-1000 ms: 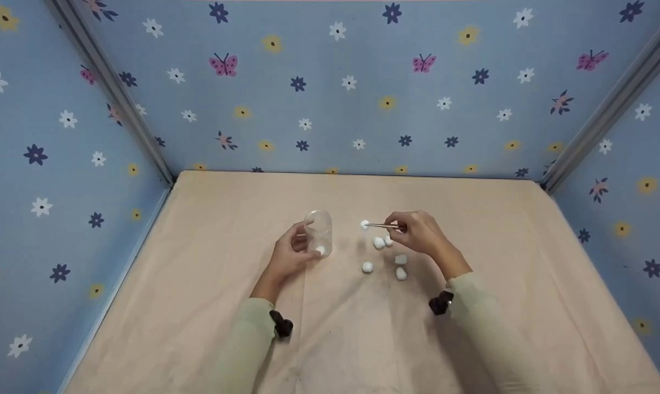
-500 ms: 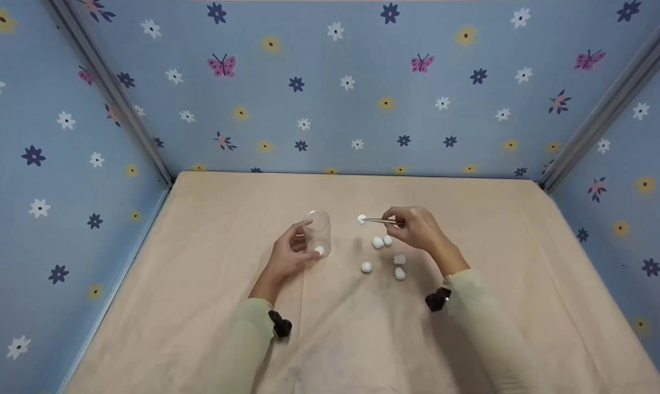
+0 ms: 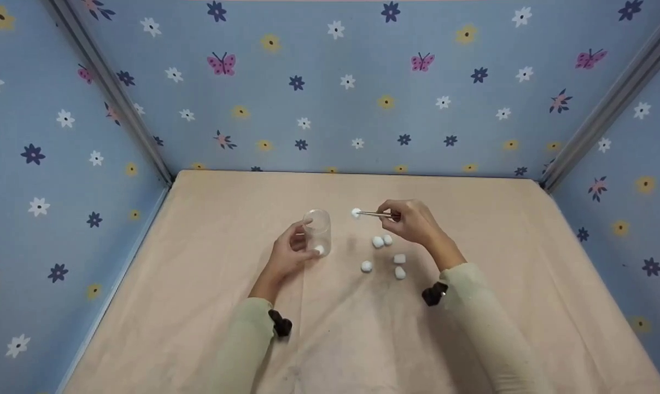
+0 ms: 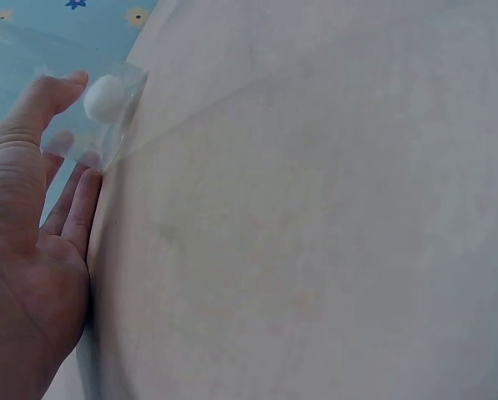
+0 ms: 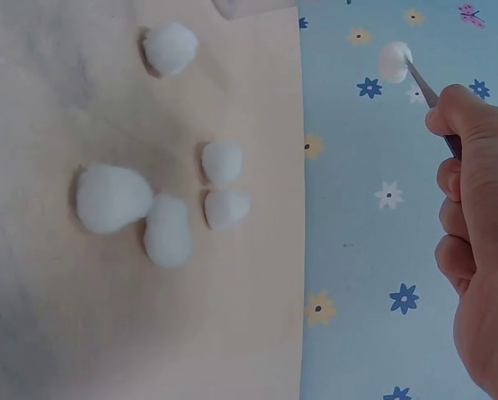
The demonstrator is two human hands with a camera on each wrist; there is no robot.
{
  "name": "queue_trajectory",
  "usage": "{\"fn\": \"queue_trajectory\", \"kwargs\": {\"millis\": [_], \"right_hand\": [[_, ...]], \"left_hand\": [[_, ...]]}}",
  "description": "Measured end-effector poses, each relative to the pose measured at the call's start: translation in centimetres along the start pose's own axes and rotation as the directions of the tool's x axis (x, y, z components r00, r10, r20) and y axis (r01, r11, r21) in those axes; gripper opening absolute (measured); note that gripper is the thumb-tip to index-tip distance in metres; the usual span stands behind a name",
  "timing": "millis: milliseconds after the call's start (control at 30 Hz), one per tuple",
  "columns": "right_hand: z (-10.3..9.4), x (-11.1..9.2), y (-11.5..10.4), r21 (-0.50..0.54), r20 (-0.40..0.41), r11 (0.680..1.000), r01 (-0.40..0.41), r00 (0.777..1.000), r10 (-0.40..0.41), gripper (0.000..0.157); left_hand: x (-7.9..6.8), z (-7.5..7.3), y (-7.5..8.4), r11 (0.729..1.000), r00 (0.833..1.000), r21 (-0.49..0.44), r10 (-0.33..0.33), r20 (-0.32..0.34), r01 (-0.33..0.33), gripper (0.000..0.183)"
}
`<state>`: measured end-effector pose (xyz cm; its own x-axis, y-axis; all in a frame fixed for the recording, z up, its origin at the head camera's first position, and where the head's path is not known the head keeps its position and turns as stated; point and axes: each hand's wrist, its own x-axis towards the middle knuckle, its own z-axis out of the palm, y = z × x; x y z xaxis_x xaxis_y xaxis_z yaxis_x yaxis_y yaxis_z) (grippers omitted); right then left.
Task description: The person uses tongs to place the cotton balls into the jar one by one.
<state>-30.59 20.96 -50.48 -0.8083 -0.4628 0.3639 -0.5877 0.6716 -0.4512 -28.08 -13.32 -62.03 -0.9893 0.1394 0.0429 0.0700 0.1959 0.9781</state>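
In the head view my left hand [image 3: 287, 254] grips a clear plastic jar [image 3: 319, 232] that stands upright on the table, thumb and fingers round its lower part. One cotton ball [image 4: 106, 99] lies at the bottom of the jar, seen through its wall in the left wrist view. My right hand [image 3: 414, 221] pinches a pair of metal tweezers [image 3: 371, 214]. A cotton ball [image 5: 394, 62] is held in the tweezers' tips, raised above the table to the right of the jar's mouth.
Several loose cotton balls [image 3: 378, 242] lie on the cloth-covered table [image 3: 226, 219] between and below the hands. Blue flowered panels [image 3: 330, 82] enclose the back and both sides.
My right hand has risen and shifted left, carrying the tweezers and their cotton ball upward and closer to the jar. The left hand and the jar have stayed in place.
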Motion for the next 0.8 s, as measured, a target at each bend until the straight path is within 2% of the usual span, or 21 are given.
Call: {"fn": "queue_trajectory", "kwargs": {"millis": [800], "right_hand": [[0.9, 2.0, -2.2, 0.028, 0.0, 0.998, 0.053, 0.999, -0.053, 0.017]], "left_hand": [[0.0, 0.0, 0.0, 1.0, 1.0, 0.001, -0.015, 0.0, 0.015, 0.083]]}}
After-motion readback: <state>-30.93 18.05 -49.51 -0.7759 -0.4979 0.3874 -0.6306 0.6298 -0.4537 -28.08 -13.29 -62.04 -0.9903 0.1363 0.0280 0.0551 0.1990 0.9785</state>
